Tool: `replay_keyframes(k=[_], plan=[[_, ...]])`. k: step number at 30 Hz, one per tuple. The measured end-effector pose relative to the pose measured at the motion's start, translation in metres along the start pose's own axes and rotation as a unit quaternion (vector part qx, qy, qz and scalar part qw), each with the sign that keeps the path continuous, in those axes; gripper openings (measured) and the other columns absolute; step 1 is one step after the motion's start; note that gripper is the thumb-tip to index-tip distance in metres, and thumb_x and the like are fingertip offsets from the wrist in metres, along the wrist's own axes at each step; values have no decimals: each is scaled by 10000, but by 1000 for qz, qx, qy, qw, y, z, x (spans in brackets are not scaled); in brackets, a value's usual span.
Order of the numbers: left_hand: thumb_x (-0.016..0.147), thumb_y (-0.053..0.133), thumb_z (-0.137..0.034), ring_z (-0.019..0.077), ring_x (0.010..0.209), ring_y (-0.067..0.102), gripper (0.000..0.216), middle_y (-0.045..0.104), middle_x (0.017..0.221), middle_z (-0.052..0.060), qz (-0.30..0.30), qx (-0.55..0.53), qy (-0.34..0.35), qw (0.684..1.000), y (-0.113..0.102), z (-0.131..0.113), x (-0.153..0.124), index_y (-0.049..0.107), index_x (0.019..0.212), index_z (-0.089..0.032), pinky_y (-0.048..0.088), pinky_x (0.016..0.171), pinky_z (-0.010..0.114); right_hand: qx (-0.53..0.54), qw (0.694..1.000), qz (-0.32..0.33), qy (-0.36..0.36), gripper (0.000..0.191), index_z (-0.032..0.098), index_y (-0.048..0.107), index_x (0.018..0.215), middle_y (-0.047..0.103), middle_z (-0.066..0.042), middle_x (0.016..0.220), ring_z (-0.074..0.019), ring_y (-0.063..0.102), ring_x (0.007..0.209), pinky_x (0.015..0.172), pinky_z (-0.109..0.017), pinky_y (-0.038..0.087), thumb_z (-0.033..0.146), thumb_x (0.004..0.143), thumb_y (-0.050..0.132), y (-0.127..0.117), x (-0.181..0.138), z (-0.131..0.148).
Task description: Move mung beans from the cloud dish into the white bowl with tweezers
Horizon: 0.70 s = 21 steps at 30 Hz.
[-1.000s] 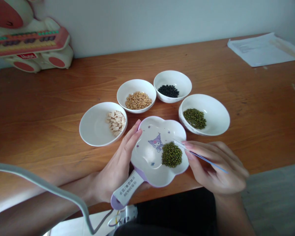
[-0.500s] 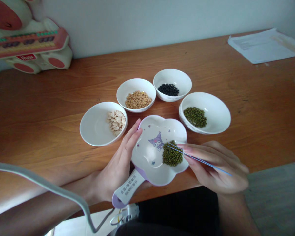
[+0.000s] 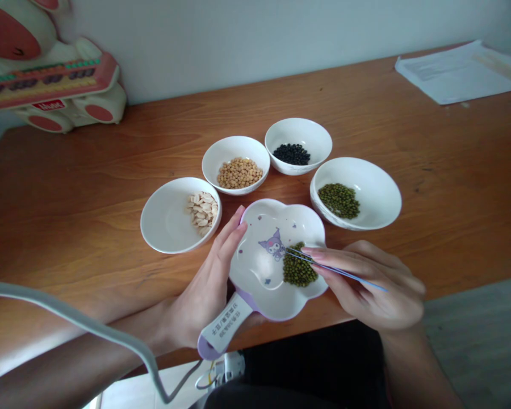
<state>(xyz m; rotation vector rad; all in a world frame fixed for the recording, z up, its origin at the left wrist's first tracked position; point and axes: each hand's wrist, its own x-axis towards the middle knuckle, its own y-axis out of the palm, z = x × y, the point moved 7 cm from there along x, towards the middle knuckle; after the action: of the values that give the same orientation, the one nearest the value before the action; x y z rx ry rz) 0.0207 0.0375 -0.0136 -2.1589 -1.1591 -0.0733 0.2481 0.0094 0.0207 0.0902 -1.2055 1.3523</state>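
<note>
Tweezers (image 3: 350, 275): gripped in right hand (image 3: 377, 287), tips at the green beans (image 3: 300, 274).
Dish (image 3: 266, 295): held by left hand (image 3: 204, 295).
Beans: inside dish; picking seems underway, next move likely calling for a gentle pinch.

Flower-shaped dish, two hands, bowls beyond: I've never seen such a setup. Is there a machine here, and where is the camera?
There is no robot: these are a person's own bare hands. The view comes from one camera worn on the head, looking forward and down.

The left hand holds the flower-shaped dish. The right hand holds thin tweezers, their tips over small green beans in the dish; whether they pinch one, I cannot tell.

Beyond, on the wooden table, stand four white bowls, holding flat pale pieces, tan beans, black beans and more green ones.
</note>
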Motion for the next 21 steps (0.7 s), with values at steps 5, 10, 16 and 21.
replay_keyframes(k=[5, 10, 16, 21], plan=[[835, 970, -468, 466, 1738, 137, 1333, 66, 1891, 123, 0, -2, 10, 1000, -1, -1, -1, 70, 1801, -283, 234, 1396, 735, 0, 1000, 0, -3, 515, 231, 734, 1356, 874, -17, 1063, -136, 794, 742, 613, -257, 654, -18, 910, 800, -1, 1, 1], [844, 966, -454, 453, 1741, 136, 1314, 73, 1892, 112, -1, -2, 5, 1000, -1, -1, -1, 80, 1801, -287, 219, 1404, 721, 0, 1000, 0, -1, 539, 245, 730, 1373, 874, -7, 1070, -138, 800, 759, 631, -261, 660, -28, 913, 789, -1, 0, 2], [815, 988, -425, 452, 1738, 158, 1343, 94, 1886, 150, -6, 3, 26, 1000, -1, 0, -1, 98, 1799, -216, 231, 1417, 671, -1, 1000, -4, 2, 584, 249, 722, 1403, 874, -4, 1075, -146, 809, 780, 652, -262, 665, -40, 899, 788, -1, -3, 0], [826, 977, -419, 425, 1744, 160, 1327, 88, 1888, 136, -11, 4, 38, 999, -2, -1, -1, 103, 1799, -195, 212, 1431, 633, 4, 1000, -4, 3, 613, 266, 716, 1422, 874, -1, 1074, -157, 812, 785, 648, -276, 668, -33, 893, 794, 0, -3, -1]])
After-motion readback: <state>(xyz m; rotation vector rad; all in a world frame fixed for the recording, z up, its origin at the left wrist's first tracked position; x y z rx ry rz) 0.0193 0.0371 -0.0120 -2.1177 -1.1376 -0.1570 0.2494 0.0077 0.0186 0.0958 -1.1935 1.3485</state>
